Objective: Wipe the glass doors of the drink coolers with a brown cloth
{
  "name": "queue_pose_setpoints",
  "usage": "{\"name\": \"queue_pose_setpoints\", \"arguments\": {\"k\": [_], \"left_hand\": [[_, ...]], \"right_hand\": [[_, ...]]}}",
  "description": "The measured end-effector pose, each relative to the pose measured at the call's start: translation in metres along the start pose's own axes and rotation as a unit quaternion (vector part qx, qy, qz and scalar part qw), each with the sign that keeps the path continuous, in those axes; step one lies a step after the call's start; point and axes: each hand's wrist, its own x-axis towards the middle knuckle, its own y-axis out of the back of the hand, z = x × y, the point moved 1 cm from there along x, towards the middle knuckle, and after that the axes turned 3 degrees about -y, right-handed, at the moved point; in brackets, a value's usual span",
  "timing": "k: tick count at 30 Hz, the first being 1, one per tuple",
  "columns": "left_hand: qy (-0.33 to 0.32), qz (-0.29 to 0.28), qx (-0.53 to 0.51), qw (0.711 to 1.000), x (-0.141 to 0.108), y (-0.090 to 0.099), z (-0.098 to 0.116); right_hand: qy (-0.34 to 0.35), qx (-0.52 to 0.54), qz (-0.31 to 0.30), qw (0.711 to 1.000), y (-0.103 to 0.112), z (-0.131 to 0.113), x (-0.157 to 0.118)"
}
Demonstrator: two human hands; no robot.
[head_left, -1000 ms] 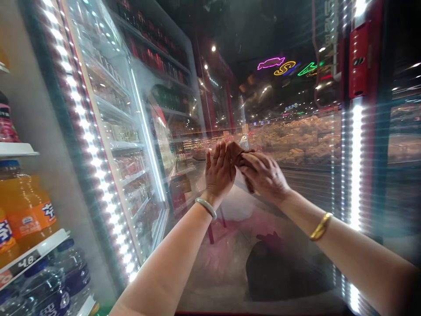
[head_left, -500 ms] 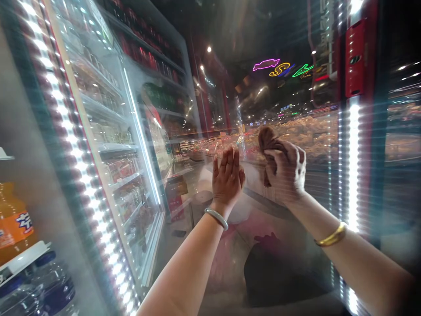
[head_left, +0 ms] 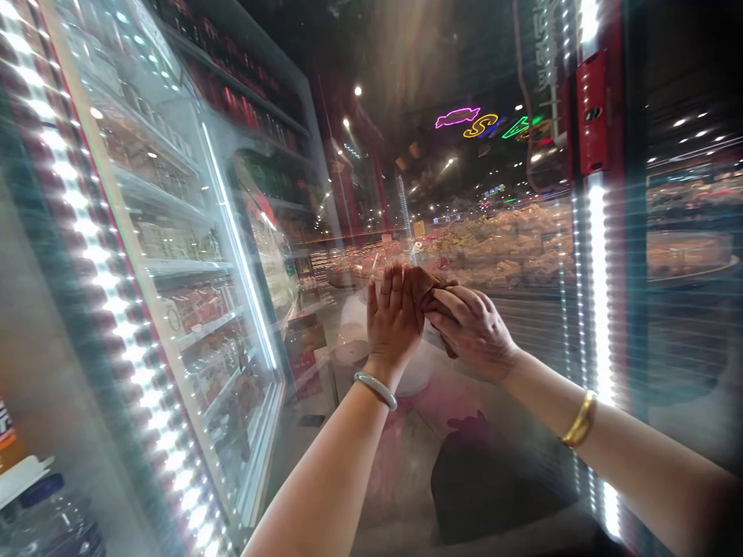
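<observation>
Left hand (head_left: pixel 395 321) spread flat, palm to the glass panel (head_left: pixel 511 402), fingers up, gripping nothing. Right hand (head_left: pixel 477 329) pinching a bunched brown cloth (head_left: pixel 423 286) at the glass, fingers curled over it. Cloth sits between hands, just beside the left one. Pale bangle (head_left: pixel 376 391) on left wrist, gold bangle (head_left: pixel 580 419) on right. Bright light strips (head_left: pixel 600 278) run along left and right sides. Bottle (head_left: pixel 52 520) at near left, partly cropped.
</observation>
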Motion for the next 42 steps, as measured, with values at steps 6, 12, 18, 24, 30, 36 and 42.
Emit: {"name": "queue_pose_setpoints", "arguments": {"k": [6,12,18,24,30,36,42], "left_hand": [[0.003,0.009,-0.013,1.000,0.001,-0.002,0.001],[0.006,0.005,-0.019,1.000,0.001,-0.001,0.001],[0.005,0.006,-0.015,1.000,0.000,0.000,0.000],[0.000,0.003,0.013,1.000,0.000,0.000,-0.001],[-0.003,0.000,0.033,0.999,-0.001,0.001,0.000],[-0.001,0.004,0.023,1.000,-0.001,0.000,-0.001],[-0.002,0.005,0.019,1.000,-0.002,-0.001,-0.002]], "right_hand": [[-0.174,-0.027,0.108,0.978,0.008,0.025,-0.014],[-0.021,-0.035,0.042,0.998,0.014,0.042,-0.020],[-0.011,-0.029,0.056,0.998,0.018,0.032,-0.014],[-0.069,-0.032,0.062,0.995,0.021,0.047,-0.020],[-0.002,-0.021,0.012,1.000,0.018,0.039,-0.026],[-0.132,-0.037,0.078,0.987,0.029,0.066,-0.029],[-0.035,-0.026,-0.009,0.999,0.031,0.082,-0.038]]}}
